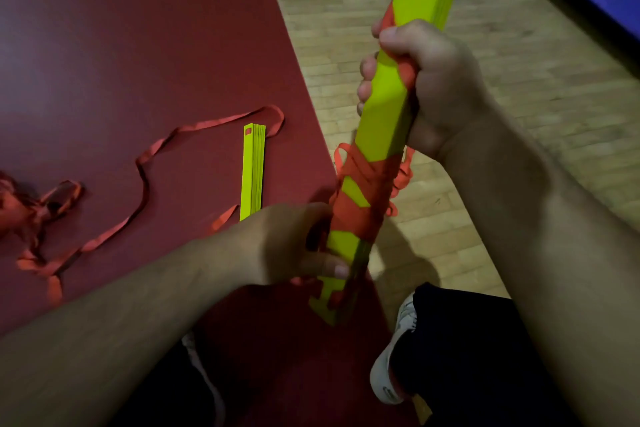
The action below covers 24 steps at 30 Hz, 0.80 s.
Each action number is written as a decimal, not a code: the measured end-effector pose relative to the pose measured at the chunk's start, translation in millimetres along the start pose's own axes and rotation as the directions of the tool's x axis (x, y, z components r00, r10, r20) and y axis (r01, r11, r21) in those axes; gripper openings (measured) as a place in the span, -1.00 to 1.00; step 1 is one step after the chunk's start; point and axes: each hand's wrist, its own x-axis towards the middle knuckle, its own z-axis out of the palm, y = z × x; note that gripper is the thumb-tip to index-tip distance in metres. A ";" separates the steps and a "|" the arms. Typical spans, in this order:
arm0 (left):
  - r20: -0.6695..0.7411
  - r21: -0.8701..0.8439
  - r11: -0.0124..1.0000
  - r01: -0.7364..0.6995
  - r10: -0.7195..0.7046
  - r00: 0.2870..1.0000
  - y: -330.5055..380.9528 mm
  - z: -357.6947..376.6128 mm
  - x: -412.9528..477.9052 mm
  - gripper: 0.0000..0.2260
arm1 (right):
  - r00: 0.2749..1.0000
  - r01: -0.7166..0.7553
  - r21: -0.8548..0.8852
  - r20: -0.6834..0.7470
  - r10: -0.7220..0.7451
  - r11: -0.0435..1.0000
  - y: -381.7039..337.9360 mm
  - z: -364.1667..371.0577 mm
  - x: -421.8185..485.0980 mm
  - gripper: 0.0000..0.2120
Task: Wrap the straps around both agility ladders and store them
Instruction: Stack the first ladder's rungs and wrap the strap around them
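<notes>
- Wooden floor (381, 45) shows beyond the edge of the red mat (138, 45), and you hold the held ladder (381, 121) tilted over that edge, its low end towards you.
- Your right hand (433, 80) is clamped round the middle of the held ladder, probably to keep the stacked rungs squared while the strap goes round.
- Your left hand (287, 243) curls against the lower part of the held ladder, thumb pressed just below the wrapped strap (360, 215). It seems to be pinning the tail, but the strap end is hidden.
- The wraps cross loosely, with loops hanging off the held ladder's right side, so they may need tightening.
- Left of the held ladder, the second ladder (252, 173) lies flat on the mat, its loose strap (144, 184) trailing away; that one looks not yet wrapped.
</notes>
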 end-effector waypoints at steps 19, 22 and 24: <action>-0.268 0.281 0.905 0.321 -0.247 0.931 8.9 11.5 0.1 -0.46 | 0.879 0.316 -0.140 -0.328 -0.345 0.938 -0.1 8.8 3.1 -0.71; -0.386 0.301 0.859 0.414 -0.287 0.877 14.1 17.6 -1.7 -0.52 | 0.845 0.343 -0.183 -0.370 -0.387 0.922 2.1 14.0 0.2 -0.72; -0.461 0.314 0.829 0.463 -0.293 0.838 13.5 17.6 -1.2 -0.48 | 0.816 0.352 -0.198 -0.413 -0.404 0.915 5.6 16.0 -0.7 -0.76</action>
